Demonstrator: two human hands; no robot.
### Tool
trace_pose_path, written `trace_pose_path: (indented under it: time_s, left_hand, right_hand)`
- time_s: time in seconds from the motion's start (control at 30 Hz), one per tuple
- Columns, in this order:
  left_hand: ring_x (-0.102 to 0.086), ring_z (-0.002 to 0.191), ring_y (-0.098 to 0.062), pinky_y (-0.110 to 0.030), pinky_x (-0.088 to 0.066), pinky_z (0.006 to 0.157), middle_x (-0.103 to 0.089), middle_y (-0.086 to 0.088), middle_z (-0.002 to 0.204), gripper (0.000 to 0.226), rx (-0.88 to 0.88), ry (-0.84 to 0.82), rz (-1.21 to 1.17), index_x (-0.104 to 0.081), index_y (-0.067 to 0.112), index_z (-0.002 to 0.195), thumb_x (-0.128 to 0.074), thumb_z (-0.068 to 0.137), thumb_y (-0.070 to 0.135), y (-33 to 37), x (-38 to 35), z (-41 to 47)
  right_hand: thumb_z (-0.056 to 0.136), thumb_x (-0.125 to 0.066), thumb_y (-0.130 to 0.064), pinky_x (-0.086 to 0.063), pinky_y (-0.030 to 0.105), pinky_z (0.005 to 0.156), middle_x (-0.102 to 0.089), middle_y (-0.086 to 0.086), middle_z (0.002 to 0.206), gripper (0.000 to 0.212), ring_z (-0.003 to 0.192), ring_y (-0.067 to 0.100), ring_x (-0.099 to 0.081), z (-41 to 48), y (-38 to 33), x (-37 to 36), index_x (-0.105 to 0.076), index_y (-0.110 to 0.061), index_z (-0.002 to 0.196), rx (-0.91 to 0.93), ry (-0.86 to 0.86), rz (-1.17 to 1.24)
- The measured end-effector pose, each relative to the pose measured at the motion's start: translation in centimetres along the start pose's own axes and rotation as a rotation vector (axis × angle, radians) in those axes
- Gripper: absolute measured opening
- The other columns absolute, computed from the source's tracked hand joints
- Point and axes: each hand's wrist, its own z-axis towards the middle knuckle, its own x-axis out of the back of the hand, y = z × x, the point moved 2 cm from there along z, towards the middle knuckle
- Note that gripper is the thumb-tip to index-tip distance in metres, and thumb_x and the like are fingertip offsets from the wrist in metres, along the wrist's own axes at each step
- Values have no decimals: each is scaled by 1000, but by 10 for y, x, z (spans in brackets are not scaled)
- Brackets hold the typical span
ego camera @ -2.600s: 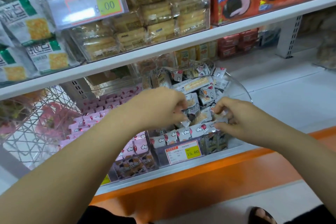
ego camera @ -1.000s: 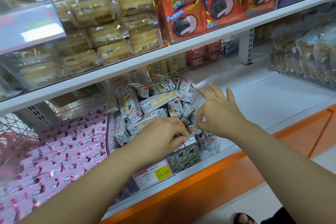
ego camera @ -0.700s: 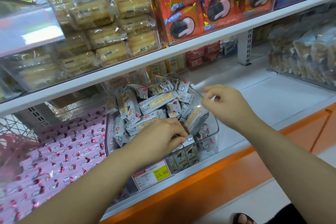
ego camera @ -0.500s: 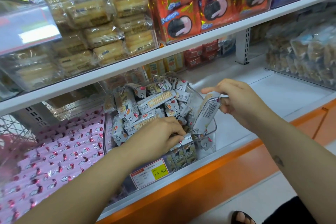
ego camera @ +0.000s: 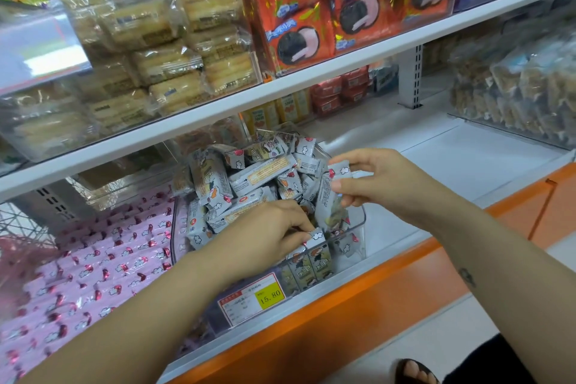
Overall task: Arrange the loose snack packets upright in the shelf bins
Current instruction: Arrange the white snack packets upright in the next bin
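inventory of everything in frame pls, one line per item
loose packets: many, grey-white, heaped in the clear bin
clear bin: one, transparent, lower shelf centre
front-row packets: a few, grey-white, upright at the bin's front
held packet: one, grey-white, over the bin's right side
price tag: one, white and yellow, bin front
pink packets: many, pink, lower shelf left of bin
red packs: several, red, back of lower shelf
biscuit packs: many, beige in clear wrap, upper shelf left
cookie packs: several, orange-red, upper shelf centre
bagged snacks: many, brown in clear bags, lower shelf right
left hand: one, fingers curled on the front-row packets
right hand: one, pinches the held packet
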Motion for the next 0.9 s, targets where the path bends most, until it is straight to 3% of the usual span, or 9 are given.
trace_pose_path:
  time_s: [0.13,0.2,0.27,0.37,0.47,0.6,0.7,0.8,0.9]
  left_hand:
    - [-50,86,4,-3,-36,76,-62,13,104,15,-10,-15,9,-69,19,101,-59,93,26,1,1,3]
    - [-51,76,7,-1,-35,66,-62,16,97,14,18,-39,-12,-68,20,103,-59,94,24,2,3,4]
    - [-53,69,10,-4,-38,59,-61,19,90,13,73,-82,-78,-65,24,104,-59,93,21,2,6,7]
    - [-55,79,7,-7,-43,67,-59,15,98,25,97,-182,-192,-61,29,112,-59,92,15,4,13,13]
    - [-54,76,-2,-13,-42,63,-60,8,103,28,88,-309,-113,-62,30,115,-56,91,17,10,17,23]
    - [-47,58,-6,-22,-38,55,-56,9,75,20,153,-419,-120,-63,27,109,-55,90,27,19,18,36]
    - [-55,74,-4,-22,-43,64,-58,15,86,22,167,-461,-95,-63,29,110,-56,89,32,23,16,44]
    - [-57,101,-9,-29,-47,90,-60,13,111,36,154,-542,-77,-58,33,121,-58,86,42,26,6,46]
    - [-57,104,-10,-35,-47,95,-59,13,116,48,180,-569,-85,-53,38,117,-57,71,53,25,-2,42]
  right_hand:
    - [79,-73,-28,-39,8,51,-67,-11,75,17,51,-6,-52,3,-4,13,-71,-19,92,137,250,-36]
    - [78,-73,-29,-39,12,56,-67,-12,69,18,54,-5,-53,1,-7,25,-71,-18,91,150,300,18]
    - [75,-74,-31,-41,18,59,-67,-10,68,21,55,-1,-52,-3,-7,31,-71,-18,91,116,243,-6]
    - [71,-74,-35,-43,19,58,-66,-8,65,26,54,1,-51,-5,-1,30,-71,-17,89,38,131,-97]
    - [75,-74,-33,-43,19,59,-65,-9,62,21,53,0,-51,-5,2,31,-71,-17,89,4,114,-116]
    - [75,-73,-33,-42,18,59,-64,-9,61,23,53,3,-49,-5,2,36,-71,-16,90,-5,113,-99]
    - [74,-74,-34,-41,18,58,-61,-9,60,21,54,4,-48,-6,4,38,-71,-17,86,-2,93,-112]
    - [76,-75,-33,-39,12,52,-55,-14,51,16,50,1,-47,-7,5,42,-70,-19,82,7,85,-167]
    - [76,-75,-33,-39,10,50,-55,-15,52,17,49,-1,-48,-7,7,46,-70,-19,84,8,103,-184]
